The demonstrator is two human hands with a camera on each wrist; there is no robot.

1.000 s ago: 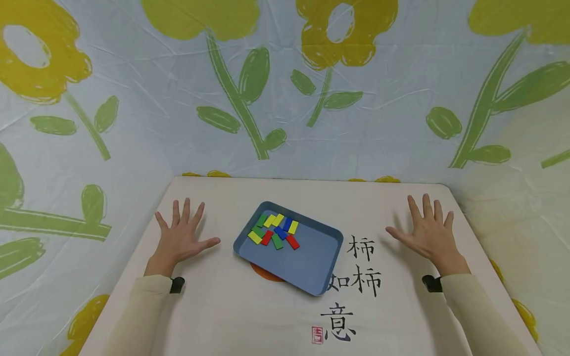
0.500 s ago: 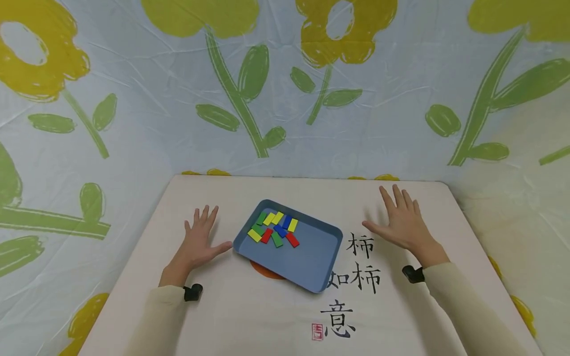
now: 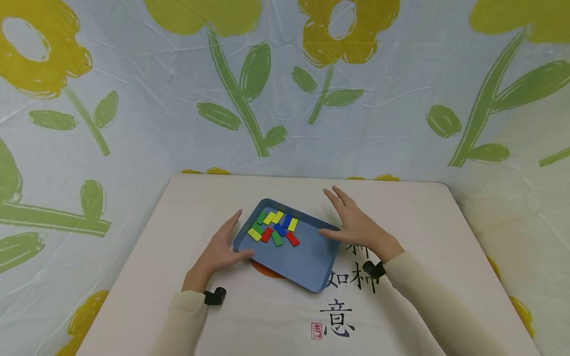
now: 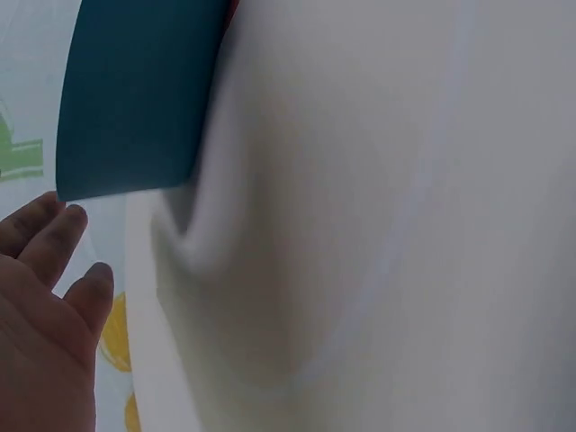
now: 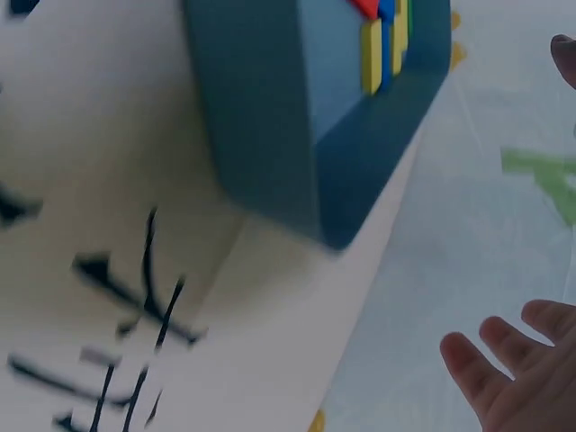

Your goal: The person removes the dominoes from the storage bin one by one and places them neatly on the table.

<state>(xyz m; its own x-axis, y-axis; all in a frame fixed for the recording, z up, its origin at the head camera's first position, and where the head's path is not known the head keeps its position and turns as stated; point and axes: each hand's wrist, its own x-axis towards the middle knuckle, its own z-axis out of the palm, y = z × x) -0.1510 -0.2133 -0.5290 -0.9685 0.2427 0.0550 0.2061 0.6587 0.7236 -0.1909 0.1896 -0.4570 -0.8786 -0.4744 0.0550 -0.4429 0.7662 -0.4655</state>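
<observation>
A blue tray (image 3: 307, 259) lies askew in the middle of the table. In its far left corner sit several flat blocks (image 3: 273, 228), red, yellow, green and blue. My left hand (image 3: 222, 246) lies along the tray's left edge with fingers straight and the thumb touching the near rim. My right hand (image 3: 347, 223) is at the tray's right side, fingers spread, its thumb reaching over the rim. The left wrist view shows the tray's wall (image 4: 135, 99) just beyond my fingertips (image 4: 67, 229). In the right wrist view the tray (image 5: 297, 144) and blocks (image 5: 382, 36) appear, blurred.
The table's cream cloth (image 3: 200, 198) bears black calligraphy (image 3: 340, 321) and a red seal (image 3: 316, 333) near the front. An orange patch (image 3: 262, 271) shows under the tray's near edge. A flowered sheet (image 3: 249, 99) hangs behind and on both sides.
Both hands have moved inward from the table's sides to the tray's two edges. The tray and blocks have not moved.
</observation>
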